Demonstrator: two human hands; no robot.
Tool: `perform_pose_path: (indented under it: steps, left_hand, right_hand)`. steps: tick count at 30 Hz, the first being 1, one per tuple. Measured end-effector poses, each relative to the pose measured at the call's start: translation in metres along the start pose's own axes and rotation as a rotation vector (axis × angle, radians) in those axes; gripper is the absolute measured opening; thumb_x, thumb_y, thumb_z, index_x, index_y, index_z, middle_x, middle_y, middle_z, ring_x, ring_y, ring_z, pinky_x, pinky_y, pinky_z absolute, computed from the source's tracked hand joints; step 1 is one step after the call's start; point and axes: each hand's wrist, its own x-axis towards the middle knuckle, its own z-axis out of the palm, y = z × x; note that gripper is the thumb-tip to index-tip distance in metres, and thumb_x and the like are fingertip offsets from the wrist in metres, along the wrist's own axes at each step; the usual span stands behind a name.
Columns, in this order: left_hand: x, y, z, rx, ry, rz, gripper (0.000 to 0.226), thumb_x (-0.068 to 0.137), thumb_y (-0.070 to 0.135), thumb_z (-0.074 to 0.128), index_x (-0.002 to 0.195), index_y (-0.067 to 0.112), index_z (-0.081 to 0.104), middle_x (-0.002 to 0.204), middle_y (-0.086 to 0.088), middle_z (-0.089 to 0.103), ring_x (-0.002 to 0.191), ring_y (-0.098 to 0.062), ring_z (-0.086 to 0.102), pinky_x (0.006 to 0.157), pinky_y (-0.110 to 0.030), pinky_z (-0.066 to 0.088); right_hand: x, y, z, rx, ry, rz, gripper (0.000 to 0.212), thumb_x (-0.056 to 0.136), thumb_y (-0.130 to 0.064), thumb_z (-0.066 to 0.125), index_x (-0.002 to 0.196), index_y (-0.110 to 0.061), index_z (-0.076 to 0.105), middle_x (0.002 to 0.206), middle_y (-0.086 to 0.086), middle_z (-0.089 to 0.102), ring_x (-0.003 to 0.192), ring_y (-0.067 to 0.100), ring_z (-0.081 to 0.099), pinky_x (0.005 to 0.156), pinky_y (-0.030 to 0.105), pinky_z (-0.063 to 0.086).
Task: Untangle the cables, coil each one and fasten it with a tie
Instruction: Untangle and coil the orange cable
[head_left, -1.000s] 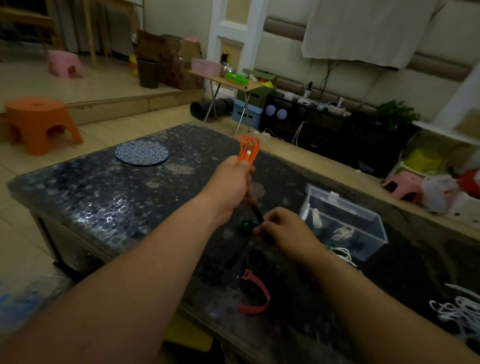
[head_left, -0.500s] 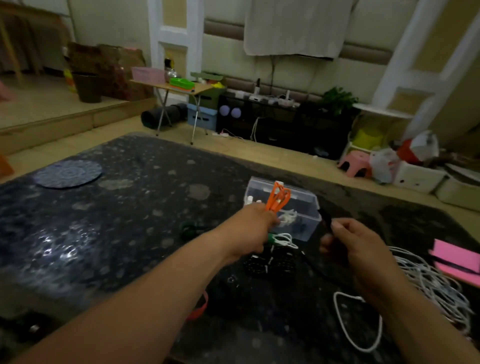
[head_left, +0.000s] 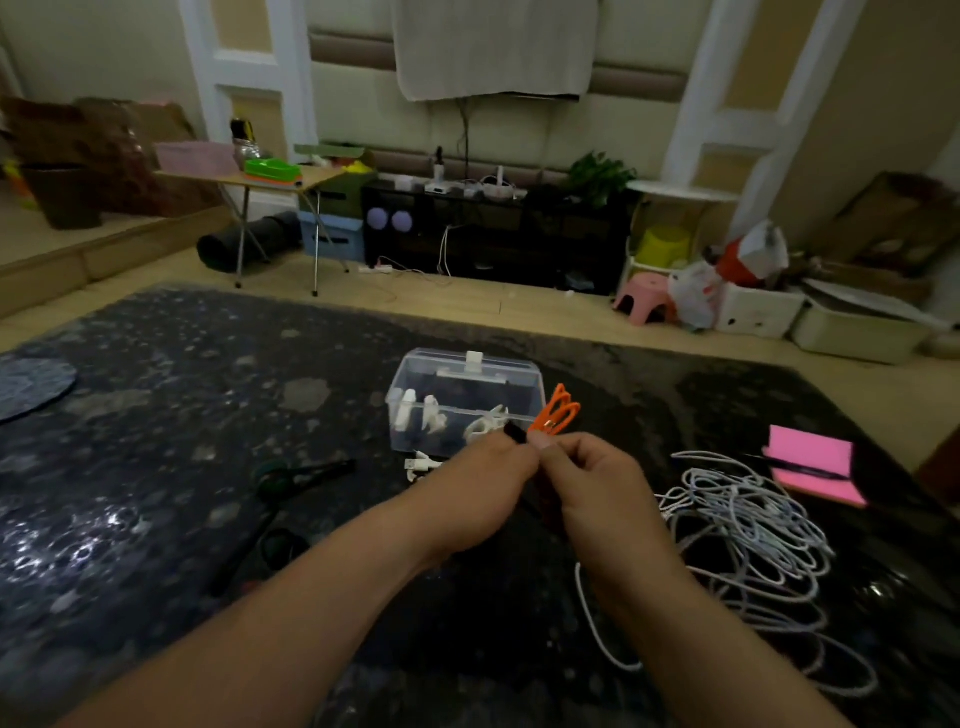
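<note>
— What lay at the left of the table (head_left: 156, 415)?

— A round mat (head_left: 31, 384) at the edge, then a dark, green-handled tool (head_left: 296, 475) I could not make out. Next came the clear box (head_left: 462, 400) with white pieces inside.

— And the hands?

— Half a second before, they were apart. The left hand (head_left: 483, 491) held the orange cable (head_left: 556, 413) alone, and the right hand (head_left: 597, 483) was off to the side with the black tie (head_left: 515, 431). Now they had met just in front of the box, fingertips touching. The left seemed to pinch the base of the coiled orange cable, whose loops stood up above the knuckles. The right pinched the tie, whose end poked out between the two hands.

— What did that mean for the job?

— I judged that the orange cable was already coiled and the tie had been brought to it. Wrapping and fastening were not yet done.

— And further right?

— The white cables (head_left: 753, 535) lay in a loose tangle on the table, not yet sorted, with a pink notepad (head_left: 810, 465) beyond them.
</note>
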Motion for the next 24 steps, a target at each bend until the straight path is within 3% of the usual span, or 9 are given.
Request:
perform_pose_path:
  steps: [2, 4, 6, 10, 12, 17, 24]
  left_hand:
    - [-0.006, 0.006, 0.001, -0.14, -0.005, -0.105, 0.035, 0.106, 0.027, 0.038, 0.077, 0.024, 0.059, 0.059, 0.014, 0.058, 0.054, 0.001, 0.051, 0.059, -0.031, 0.04]
    - [-0.006, 0.002, -0.002, -0.212, 0.04, -0.16, 0.037, 0.105, 0.028, 0.037, 0.07, 0.026, 0.049, 0.056, 0.01, 0.045, 0.052, -0.007, 0.041, 0.058, -0.031, 0.031]
    - [-0.005, -0.005, -0.003, -0.208, 0.089, -0.113, 0.036, 0.106, 0.027, 0.037, 0.072, 0.023, 0.048, 0.059, 0.007, 0.041, 0.055, -0.01, 0.035, 0.057, -0.032, 0.028]
    - [-0.011, -0.006, -0.007, -0.31, 0.139, -0.067, 0.028, 0.111, 0.022, 0.04, 0.098, 0.001, 0.053, 0.065, 0.006, 0.045, 0.051, -0.006, 0.04, 0.049, -0.023, 0.033]
    - [-0.014, -0.003, -0.01, -0.369, 0.187, -0.079, 0.019, 0.111, 0.021, 0.043, 0.116, 0.008, 0.056, 0.071, 0.005, 0.053, 0.048, 0.001, 0.046, 0.046, -0.017, 0.037]
    - [-0.016, -0.001, -0.015, -0.446, 0.242, -0.023, 0.018, 0.111, 0.016, 0.04, 0.107, 0.011, 0.056, 0.066, 0.005, 0.056, 0.05, -0.002, 0.044, 0.046, -0.018, 0.034]
    - [-0.016, 0.006, -0.022, -0.599, 0.106, -0.071, 0.013, 0.112, 0.017, 0.044, 0.102, 0.014, 0.052, 0.066, 0.001, 0.054, 0.052, -0.009, 0.035, 0.04, -0.019, 0.027]
  right_hand:
    - [-0.002, 0.002, 0.001, -0.017, 0.037, 0.006, 0.023, 0.1, -0.031, 0.07, 0.079, -0.026, 0.079, 0.075, 0.005, 0.076, 0.072, 0.017, 0.064, 0.075, 0.052, 0.054]
    - [-0.005, 0.001, 0.005, -0.038, 0.056, -0.025, 0.025, 0.098, -0.04, 0.071, 0.082, -0.022, 0.078, 0.076, 0.003, 0.077, 0.071, 0.015, 0.064, 0.075, 0.048, 0.052]
    - [-0.009, 0.002, 0.01, -0.038, 0.07, -0.051, 0.034, 0.097, -0.044, 0.071, 0.083, -0.014, 0.076, 0.077, 0.004, 0.077, 0.071, 0.014, 0.064, 0.074, 0.045, 0.052]
    - [-0.012, 0.003, 0.014, -0.034, 0.082, -0.092, 0.023, 0.102, -0.027, 0.068, 0.085, -0.013, 0.076, 0.079, 0.0, 0.077, 0.07, 0.008, 0.065, 0.073, 0.036, 0.052]
    - [-0.013, 0.002, 0.015, -0.038, 0.056, -0.113, 0.02, 0.103, -0.024, 0.066, 0.087, -0.016, 0.076, 0.079, -0.001, 0.077, 0.07, 0.008, 0.063, 0.072, 0.034, 0.051]
    - [-0.014, 0.004, 0.017, 0.032, 0.032, -0.1, 0.016, 0.102, -0.023, 0.068, 0.089, -0.017, 0.075, 0.078, 0.003, 0.075, 0.067, 0.009, 0.06, 0.069, 0.035, 0.048]
    - [-0.011, -0.002, 0.003, 0.157, -0.116, -0.16, 0.009, 0.092, -0.025, 0.074, 0.083, -0.021, 0.073, 0.094, 0.014, 0.077, 0.085, 0.018, 0.067, 0.084, 0.04, 0.052]
